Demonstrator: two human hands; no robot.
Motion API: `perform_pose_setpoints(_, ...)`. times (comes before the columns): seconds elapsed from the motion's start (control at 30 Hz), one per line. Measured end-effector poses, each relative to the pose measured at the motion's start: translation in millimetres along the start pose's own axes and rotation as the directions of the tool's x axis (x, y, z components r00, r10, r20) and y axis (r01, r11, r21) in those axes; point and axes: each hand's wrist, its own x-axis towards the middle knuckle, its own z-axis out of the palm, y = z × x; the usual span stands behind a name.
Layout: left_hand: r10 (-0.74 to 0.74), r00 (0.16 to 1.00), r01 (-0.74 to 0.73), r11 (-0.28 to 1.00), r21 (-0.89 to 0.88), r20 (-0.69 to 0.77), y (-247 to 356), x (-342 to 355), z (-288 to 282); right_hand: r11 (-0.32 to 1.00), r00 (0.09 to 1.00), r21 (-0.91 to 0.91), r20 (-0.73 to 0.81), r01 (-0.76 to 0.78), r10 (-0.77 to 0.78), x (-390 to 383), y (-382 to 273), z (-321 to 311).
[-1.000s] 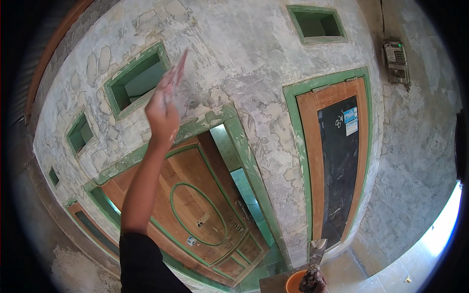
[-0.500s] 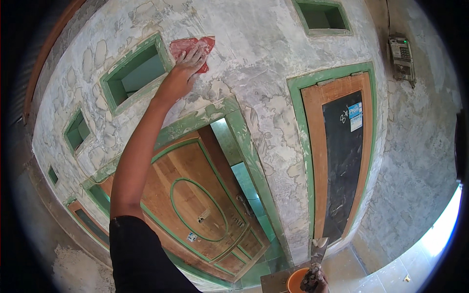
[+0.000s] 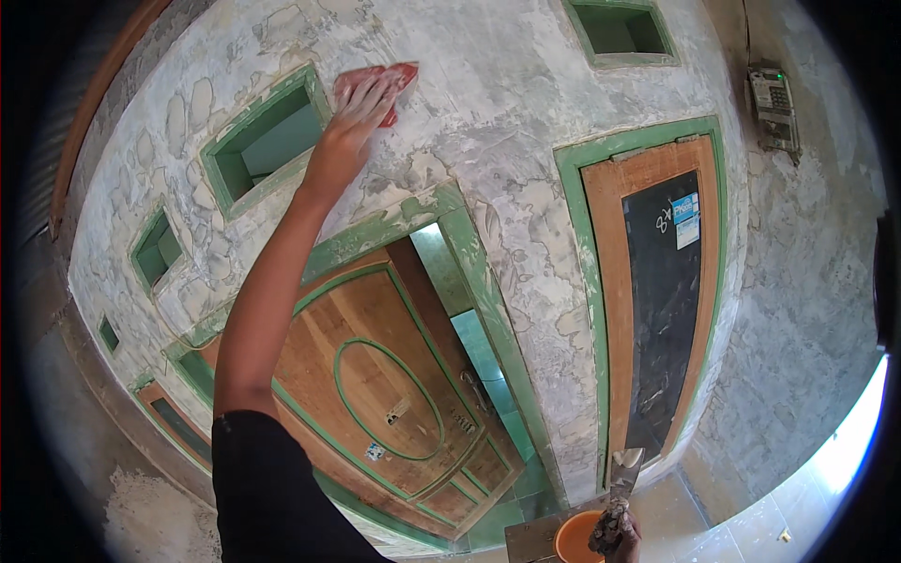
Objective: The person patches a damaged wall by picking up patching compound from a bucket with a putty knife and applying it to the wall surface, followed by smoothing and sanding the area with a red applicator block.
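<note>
Above the doorway, my left hand [image 3: 357, 117] presses a flat red spreader [image 3: 404, 77] on the patchy grey-white wall [image 3: 488, 94], its whitened fingers spread across the red piece, just right of a green-framed opening [image 3: 282, 141]. Low at the bottom right, my right hand [image 3: 627, 535] grips a putty knife [image 3: 627, 464] with its blade upward; the handle and fingers look caked with filler. Directly beside that hand is an orange bucket [image 3: 571, 530].
The wooden door [image 3: 375, 338] stands in a green frame below my left arm. To the right are a narrow dark-panelled shutter [image 3: 662, 310] and a wall-mounted meter box [image 3: 771, 103]. A brown board [image 3: 526, 544] lies by the bucket; tiled floor [image 3: 760, 525] shows at lower right.
A second ago the red spreader was edge-on in my raised left hand; it moved up and right and turned flat onto the wall. Since then it has shifted slightly upward.
</note>
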Motion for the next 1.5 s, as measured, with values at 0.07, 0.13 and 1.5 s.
perform_pose_setpoints(0.07, 0.029, 0.993, -0.026, 0.999, -0.029, 0.114, -19.9, -3.0, 13.3, 0.998, 0.999, -0.052, 0.033, -0.036, 0.038, -14.6, -22.4, 26.4)
perform_pose_setpoints(0.13, 0.063, 0.975, -0.049, 0.996, -0.071, 0.215, -25.1, -9.8, 14.6, 0.993, 0.996, -0.102, 0.054, -0.061, 0.066, -24.8, -29.7, 41.5)
perform_pose_setpoints(1.5, -0.624, 0.598, 0.242, -0.459, -0.855, 0.504, 245.7, -86.5, -103.1, 0.982, 0.942, -0.114, 0.317, 0.151, -0.108, -71.2, -81.3, 98.4)
